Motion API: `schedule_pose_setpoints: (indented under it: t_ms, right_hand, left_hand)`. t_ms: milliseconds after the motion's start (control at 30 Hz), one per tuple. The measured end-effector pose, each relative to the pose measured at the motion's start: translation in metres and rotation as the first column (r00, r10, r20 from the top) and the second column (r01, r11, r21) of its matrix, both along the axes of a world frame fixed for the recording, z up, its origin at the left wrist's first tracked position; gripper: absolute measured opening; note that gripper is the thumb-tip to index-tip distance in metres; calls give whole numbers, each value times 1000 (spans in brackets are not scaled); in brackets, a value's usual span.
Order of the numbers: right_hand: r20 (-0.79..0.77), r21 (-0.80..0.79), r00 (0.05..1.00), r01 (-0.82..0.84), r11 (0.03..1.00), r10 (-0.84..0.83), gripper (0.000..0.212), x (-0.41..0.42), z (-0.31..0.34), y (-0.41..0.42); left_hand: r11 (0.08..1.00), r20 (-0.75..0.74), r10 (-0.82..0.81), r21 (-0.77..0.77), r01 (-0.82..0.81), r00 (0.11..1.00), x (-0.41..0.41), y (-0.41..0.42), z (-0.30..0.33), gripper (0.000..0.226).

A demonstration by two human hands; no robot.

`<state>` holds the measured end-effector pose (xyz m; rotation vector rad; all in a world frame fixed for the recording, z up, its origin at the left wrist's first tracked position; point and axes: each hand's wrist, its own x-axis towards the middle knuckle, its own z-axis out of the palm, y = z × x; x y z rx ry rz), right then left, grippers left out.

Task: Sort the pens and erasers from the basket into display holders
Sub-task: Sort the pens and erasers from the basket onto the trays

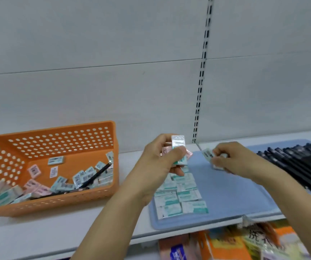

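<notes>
Above the blue tray, we see the left hand gripping a small stack of erasers over the tray's left side, w/ fingers curled round them, while the right hand pinches a single eraser near the tray's back edge. On the tray's left part lie rows of teal-white erasers, flat and touching; black pens lie side by side on its right end. Left of the tray, well apart, the orange basket holds loose erasers & a black pen lying aslant.
</notes>
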<state>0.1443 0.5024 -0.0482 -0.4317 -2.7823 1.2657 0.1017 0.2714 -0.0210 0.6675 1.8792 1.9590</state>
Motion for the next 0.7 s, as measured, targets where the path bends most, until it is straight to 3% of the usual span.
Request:
schedule_pose_setpoints:
  t_ms: [67, 133, 233, 400, 433, 500, 567, 633, 700]
  right_hand:
    - [174, 189, 985, -42, 981, 9, 15, 6, -18, 20]
    - [233, 305, 973, -83, 949, 10, 10, 11, -32, 29]
    - [202, 333, 979, -62, 941, -7, 26, 13, -40, 30]
    - [-17, 591, 1000, 29, 806, -24, 34, 16, -40, 27]
    - [-118, 577, 993, 67, 814, 2, 33, 17, -37, 24]
    - [-290, 349, 957, 77, 934, 30, 32, 22, -27, 10]
    - [-297, 149, 954, -4, 989, 49, 39, 25, -17, -6]
    - [-210, 210, 974, -33, 977, 79, 44, 23, -16, -15]
    - [-181, 290, 983, 14, 957, 41, 35, 23, -16, -14]
  left_hand:
    - [999, 146, -22, 30, 18, 989, 3, 23, -12, 14]
    - [996, 339, -37, 94, 5, 940, 3, 41, -23, 10]
    - [973, 574, -81, 223, -61, 815, 1, 57, -37, 7]
    - [941, 703, -108, 300, -155, 703, 3, 72, -51, 15]
    - [934, 716, -105, 309, -179, 690, 4, 75, -52, 15]
    - [922, 721, -114, 332, -197, 683, 6, 81, -53, 20]
    - [919, 698, -167, 367, -147, 697, 9, 87, -53, 38]
    - [916, 674, -221, 391, -87, 705, 11, 90, -52, 56]
    - [918, 671, -241, 392, -60, 701, 15, 94, -52, 63]
